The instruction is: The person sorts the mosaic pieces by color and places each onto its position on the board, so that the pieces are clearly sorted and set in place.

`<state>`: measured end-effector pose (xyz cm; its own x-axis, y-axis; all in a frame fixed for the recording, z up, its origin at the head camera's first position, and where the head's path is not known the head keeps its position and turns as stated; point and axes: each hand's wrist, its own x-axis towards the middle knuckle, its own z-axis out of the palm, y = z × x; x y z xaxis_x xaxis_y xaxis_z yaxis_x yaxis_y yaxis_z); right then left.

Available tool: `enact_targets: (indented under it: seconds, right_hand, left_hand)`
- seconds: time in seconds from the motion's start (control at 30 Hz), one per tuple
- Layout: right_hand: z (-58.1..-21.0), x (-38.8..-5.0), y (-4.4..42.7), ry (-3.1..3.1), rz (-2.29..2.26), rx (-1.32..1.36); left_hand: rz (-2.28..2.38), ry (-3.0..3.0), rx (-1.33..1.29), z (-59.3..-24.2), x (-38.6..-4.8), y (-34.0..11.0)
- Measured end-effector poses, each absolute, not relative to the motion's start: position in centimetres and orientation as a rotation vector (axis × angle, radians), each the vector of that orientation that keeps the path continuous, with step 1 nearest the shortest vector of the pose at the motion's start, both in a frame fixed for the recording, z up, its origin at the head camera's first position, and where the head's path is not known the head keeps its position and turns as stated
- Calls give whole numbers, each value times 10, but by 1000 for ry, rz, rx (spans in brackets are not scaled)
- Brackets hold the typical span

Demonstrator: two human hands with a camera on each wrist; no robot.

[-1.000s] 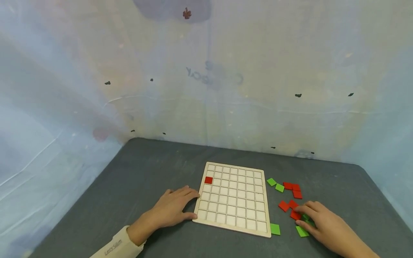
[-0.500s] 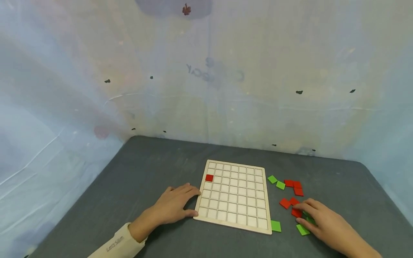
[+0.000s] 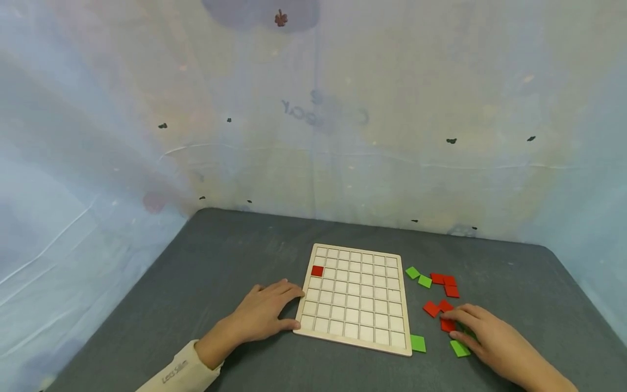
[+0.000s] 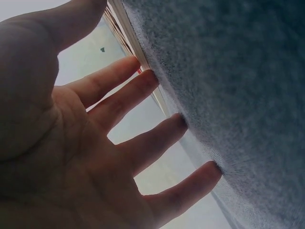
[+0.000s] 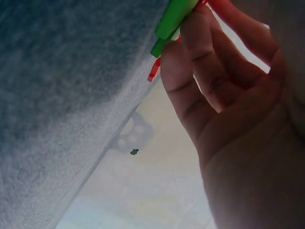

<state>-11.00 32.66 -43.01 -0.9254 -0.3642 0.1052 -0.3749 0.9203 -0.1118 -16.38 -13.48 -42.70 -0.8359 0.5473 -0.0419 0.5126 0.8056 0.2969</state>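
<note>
Left hand (image 3: pixel 262 314), fingers spread, touches the pale wooden grid board (image 3: pixel 359 300); right hand (image 3: pixel 492 338) arches over red square tiles (image 3: pixel 448 325) and green square tiles (image 3: pixel 460 349), pinch unclear.

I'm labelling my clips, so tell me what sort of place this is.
Probably a screened-off booth or small play space: a printed sheet hangs behind and beside a grey table, which holds a gridded board, red tiles and green tiles.

Dark gray table (image 3: pixel 245 245), pale sheet (image 3: pixel 392 109) behind
</note>
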Motion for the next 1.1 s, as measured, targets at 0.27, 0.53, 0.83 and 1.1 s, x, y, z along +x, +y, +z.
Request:
enact_targets:
  seconds: [0.27, 0.53, 0.83, 1.1]
  right_hand:
    - [-428, -110, 325, -3001, 237, 578]
    - [-428, -109, 326, -2993, 250, 548]
    - [-430, -109, 330, -3003, 284, 558]
    - [-431, -110, 331, -3012, 331, 546]
  left_hand:
    - [426, 2861, 844, -426, -161, -136]
    - [430, 2860, 856, -425, -161, -135]
    - [429, 2854, 889, -428, -163, -136]
    - [424, 2849, 879, -429, -162, -137]
